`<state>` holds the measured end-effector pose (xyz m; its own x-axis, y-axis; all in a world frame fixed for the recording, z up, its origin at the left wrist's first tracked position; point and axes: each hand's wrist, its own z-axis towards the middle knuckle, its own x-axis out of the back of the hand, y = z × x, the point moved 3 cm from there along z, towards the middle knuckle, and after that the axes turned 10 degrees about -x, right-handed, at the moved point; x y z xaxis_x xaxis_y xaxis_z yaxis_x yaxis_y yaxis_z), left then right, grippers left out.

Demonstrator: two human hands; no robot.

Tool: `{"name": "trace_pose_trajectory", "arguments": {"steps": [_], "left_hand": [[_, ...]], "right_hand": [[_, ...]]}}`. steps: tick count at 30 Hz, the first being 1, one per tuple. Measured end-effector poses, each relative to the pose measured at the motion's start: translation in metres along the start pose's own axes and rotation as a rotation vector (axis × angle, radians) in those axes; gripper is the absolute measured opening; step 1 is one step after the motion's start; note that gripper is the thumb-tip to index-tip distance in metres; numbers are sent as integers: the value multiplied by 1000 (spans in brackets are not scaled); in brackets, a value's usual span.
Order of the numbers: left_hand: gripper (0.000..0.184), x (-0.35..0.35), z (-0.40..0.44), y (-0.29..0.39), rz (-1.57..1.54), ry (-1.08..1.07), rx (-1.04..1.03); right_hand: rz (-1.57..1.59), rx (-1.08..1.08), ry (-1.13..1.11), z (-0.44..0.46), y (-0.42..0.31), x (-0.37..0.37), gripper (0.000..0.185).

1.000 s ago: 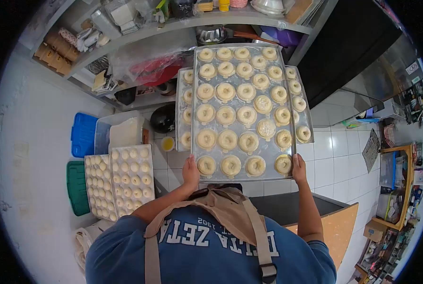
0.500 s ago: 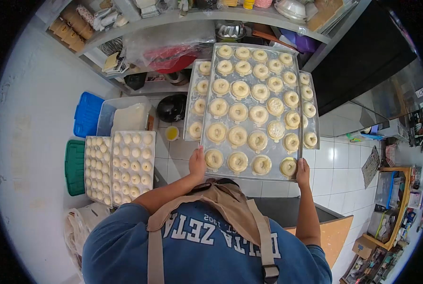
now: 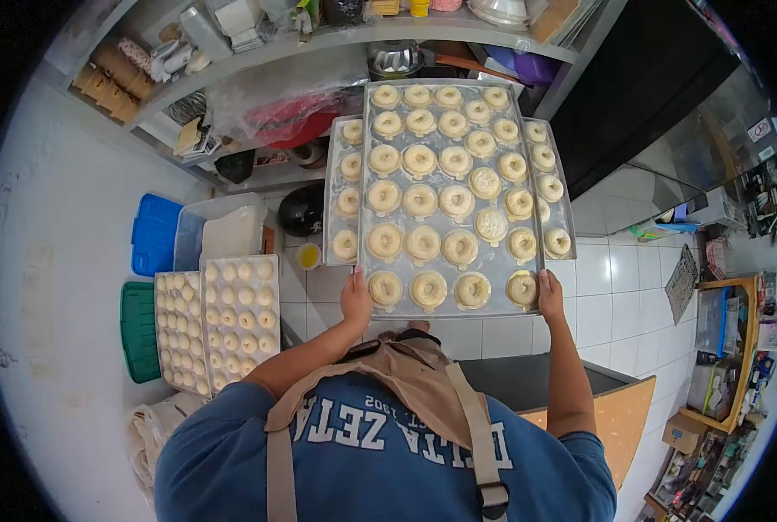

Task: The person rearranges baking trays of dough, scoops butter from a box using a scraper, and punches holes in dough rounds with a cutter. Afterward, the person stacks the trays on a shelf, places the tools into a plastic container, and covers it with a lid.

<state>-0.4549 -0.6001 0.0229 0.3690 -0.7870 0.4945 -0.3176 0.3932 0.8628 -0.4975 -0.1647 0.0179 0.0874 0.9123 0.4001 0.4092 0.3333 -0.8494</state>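
Observation:
A large metal tray (image 3: 510, 300) bears several rows of pale dough rings. Its near left corner is gripped by my left hand (image 3: 355, 298), fingers mostly hidden at the rim. At the near right corner, my right hand (image 3: 551, 296) is closed on the same tray. Beneath it, more trays stick out on both sides: a left tray (image 3: 341, 183) and a right tray (image 3: 565, 213), each with dough pieces. What holds those lower trays up is hidden.
Left, two dough-filled trays (image 3: 242, 320) stand by a clear bin (image 3: 199, 213), a blue lid (image 3: 154, 235) and a green lid (image 3: 140, 331). A yellow-filled cup (image 3: 308, 256) and black round object (image 3: 301, 210) lie near. Ahead is a shelf (image 3: 345, 36); behind right, a dark-topped cabinet (image 3: 610, 383).
Both hands and the held tray have drawn slightly forward, away from my body, relative to the first frame. The view swung and came back; both hands keep their grip.

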Motion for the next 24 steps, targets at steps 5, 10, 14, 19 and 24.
{"name": "trace_pose_trajectory", "arguments": {"steps": [5,10,14,19,24], "left_hand": [[54,-1,-3,-1,-33,47,23],[53,-2,-7,23,12,62,42],[52,-1,-8,23,3,47,45],[52,-7,-4,-2,-65,10,34],[53,-6,-4,-2,0,23,-4]], "right_hand": [[-38,16,-3,3,-1,0,37],[-38,-17,-25,6,10,8,38],[-55,3,-23,6,7,5,39],[-37,-28,-15,-6,-11,4,38],[-58,21,-18,-2,-6,3,36]]}}
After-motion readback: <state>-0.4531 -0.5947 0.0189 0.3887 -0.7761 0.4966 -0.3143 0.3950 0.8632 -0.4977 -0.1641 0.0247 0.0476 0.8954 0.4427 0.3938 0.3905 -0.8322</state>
